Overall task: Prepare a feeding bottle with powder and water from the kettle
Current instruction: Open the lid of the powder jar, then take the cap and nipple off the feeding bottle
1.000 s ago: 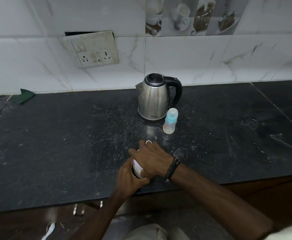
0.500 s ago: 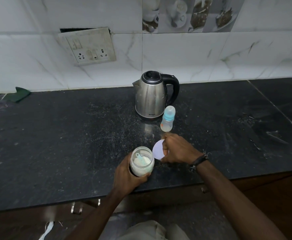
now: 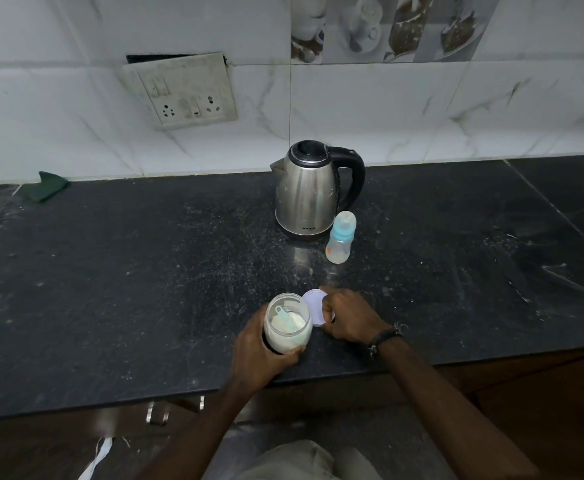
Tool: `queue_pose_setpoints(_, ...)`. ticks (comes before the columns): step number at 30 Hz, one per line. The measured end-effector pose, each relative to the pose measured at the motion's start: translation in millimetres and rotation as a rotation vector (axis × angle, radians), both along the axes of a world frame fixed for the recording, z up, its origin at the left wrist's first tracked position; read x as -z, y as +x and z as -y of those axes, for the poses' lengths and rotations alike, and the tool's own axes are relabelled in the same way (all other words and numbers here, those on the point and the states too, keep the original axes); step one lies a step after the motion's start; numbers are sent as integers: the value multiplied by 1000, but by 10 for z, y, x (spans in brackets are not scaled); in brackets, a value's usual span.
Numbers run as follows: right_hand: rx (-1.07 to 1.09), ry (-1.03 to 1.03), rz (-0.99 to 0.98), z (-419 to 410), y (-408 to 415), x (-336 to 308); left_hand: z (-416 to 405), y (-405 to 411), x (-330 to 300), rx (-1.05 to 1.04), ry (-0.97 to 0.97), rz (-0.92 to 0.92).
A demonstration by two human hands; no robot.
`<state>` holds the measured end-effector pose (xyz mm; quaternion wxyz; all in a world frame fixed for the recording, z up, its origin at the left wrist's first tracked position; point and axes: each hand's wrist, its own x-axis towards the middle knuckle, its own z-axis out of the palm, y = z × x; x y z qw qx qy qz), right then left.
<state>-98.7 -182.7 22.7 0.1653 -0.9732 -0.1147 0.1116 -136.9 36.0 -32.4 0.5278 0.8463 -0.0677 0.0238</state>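
My left hand point(image 3: 261, 355) grips an open glass jar of white powder point(image 3: 287, 323) near the counter's front edge; a pale blue scoop point(image 3: 285, 315) lies inside it. My right hand point(image 3: 347, 320) holds the jar's white lid point(image 3: 313, 306) flat against the counter just right of the jar. Farther back stands a steel kettle point(image 3: 309, 192) with a black handle, lid closed. A small feeding bottle point(image 3: 340, 242) with a blue collar and clear cap stands upright at the kettle's right front.
The black stone counter point(image 3: 145, 289) is dusted with white powder. A green cloth point(image 3: 43, 187) lies at the back left by the tiled wall. A switch and socket plate point(image 3: 179, 91) is on the wall. Drawer handles point(image 3: 159, 412) show below the counter edge.
My right hand has taken the lid off the jar and brought it down to the right onto the counter. The powder and scoop are now exposed. My left hand keeps holding the jar.
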Motion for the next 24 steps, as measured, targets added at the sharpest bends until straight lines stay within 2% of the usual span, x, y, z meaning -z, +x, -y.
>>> queue_pose_setpoints(5, -4, 4, -44, 47, 9, 26, 8, -11, 22, -17, 8, 7)
queue_pose_setpoints(9, 62, 86, -58, 148, 71, -9, 20, -34, 30, -29, 1, 14)
queue_pose_setpoints(11, 121, 150, 9, 167, 124, -138, 22, -48, 26, -23, -14, 21)
queue_pose_setpoints(14, 295, 241, 215, 187, 246, -350, 26, -62, 14, -16, -23, 27)
queue_pose_setpoints(18, 477, 252, 488, 286, 502, -573, 25, -70, 1, -8, -23, 25)
queue_pose_setpoints(20, 491, 198, 468, 339, 658, -670, 19, -75, 3, 1, -22, 26)
queue_pose_setpoints(24, 450, 91, 282, 350, 919, -801, -3, -85, 11, 12, -17, 32)
